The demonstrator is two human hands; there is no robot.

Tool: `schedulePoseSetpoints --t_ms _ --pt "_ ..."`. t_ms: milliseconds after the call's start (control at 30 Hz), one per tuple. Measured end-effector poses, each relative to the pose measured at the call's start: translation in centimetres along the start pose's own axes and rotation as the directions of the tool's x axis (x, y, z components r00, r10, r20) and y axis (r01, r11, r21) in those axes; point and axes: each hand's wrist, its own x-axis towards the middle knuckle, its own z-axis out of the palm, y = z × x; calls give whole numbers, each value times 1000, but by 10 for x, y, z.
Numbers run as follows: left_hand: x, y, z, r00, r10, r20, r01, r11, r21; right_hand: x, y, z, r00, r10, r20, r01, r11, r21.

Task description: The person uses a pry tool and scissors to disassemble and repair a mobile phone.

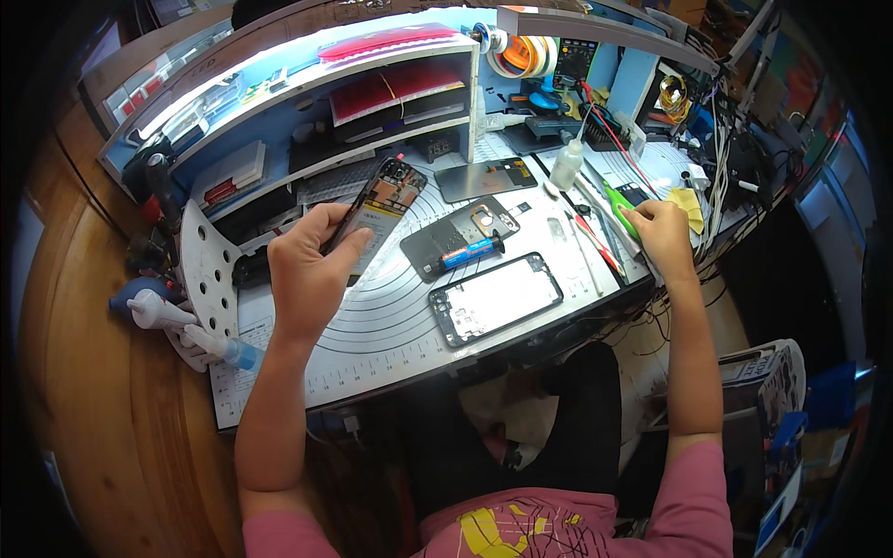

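Note:
My left hand holds up an opened phone, its fingers and thumb gripping the sides near the lower end. Its inner boards and battery face up, tilted over the mat. At the right of the table, my right hand is closed on a bright green tool; its exact kind is partly hidden by the fingers. Between the hands lie a black phone frame, a dark phone back part with a blue syringe across it, and a flat dark panel.
A clear dropper bottle stands beside several slim tools, including a red one. Shelves line the back. A perforated white holder stands at the left edge. Cables and a yellow cloth lie at the right.

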Motion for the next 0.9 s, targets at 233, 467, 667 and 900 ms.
schedulePoseSetpoints --t_ms 233,467,667,900 --pt "-10 15 11 986 -93 141 135 936 -326 -31 -47 0 933 -193 -305 225 972 74" --pt "-11 0 15 908 -178 378 404 604 -687 -123 -178 52 781 -384 493 -398 303 866" --pt "-14 4 13 909 -100 405 398 498 -770 -128 -188 64 718 -445 534 -667 -222 712" --pt "-12 2 21 882 69 466 396 428 -812 -161 -170 72 550 -726 413 -834 -498 237"
